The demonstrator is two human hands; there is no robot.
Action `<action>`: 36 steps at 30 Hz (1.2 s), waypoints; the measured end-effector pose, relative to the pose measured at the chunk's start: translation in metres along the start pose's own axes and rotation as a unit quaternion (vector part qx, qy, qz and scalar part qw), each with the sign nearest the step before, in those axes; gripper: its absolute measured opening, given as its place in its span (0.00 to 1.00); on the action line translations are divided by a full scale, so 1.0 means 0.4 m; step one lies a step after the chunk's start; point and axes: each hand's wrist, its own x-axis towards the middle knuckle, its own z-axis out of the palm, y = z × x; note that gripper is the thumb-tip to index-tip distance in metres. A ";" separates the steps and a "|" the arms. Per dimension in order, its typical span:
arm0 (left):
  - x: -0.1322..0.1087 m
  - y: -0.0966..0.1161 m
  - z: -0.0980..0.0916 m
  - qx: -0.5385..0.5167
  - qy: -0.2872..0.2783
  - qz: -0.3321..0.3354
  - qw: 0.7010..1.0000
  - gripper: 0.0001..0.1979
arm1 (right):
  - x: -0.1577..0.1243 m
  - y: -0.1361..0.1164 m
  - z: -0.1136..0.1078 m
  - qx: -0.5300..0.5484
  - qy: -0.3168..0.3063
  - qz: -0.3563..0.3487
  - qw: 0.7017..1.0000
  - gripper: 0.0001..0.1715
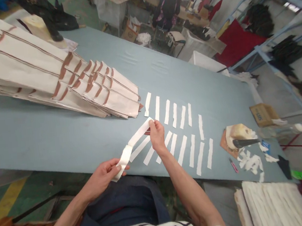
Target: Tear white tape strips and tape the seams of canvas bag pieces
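A long white strip (136,138) stretches between my two hands just above the near edge of the pale blue table (34,136). My left hand (106,173) is closed on its lower end, in front of my lap. My right hand (157,135) pinches the upper end over the table. Under and beyond my right hand lie two rows of several short white strips (181,129), laid side by side.
A fanned stack of cream pieces with brown stitching (55,80) fills the table's left. Near the right end sit a brush on a tan pad (240,139), white scraps (250,162) and a small box (263,113). Another person (169,3) works far behind. White sheets (274,204) lie at lower right.
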 end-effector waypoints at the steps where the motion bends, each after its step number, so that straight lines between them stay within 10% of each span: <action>1: -0.010 -0.002 -0.005 0.015 -0.011 -0.006 1.000 0.19 | 0.032 -0.008 -0.013 0.000 0.013 -0.003 1.000 0.22; 12: -0.055 -0.091 -0.080 0.080 -0.002 -0.059 0.995 0.26 | 0.261 -0.061 -0.100 -0.052 0.082 -0.034 0.995 0.18; 36: -0.066 -0.113 -0.151 -0.024 0.200 -0.090 0.975 0.32 | 0.219 0.038 -0.073 -0.129 0.060 -0.090 0.986 0.22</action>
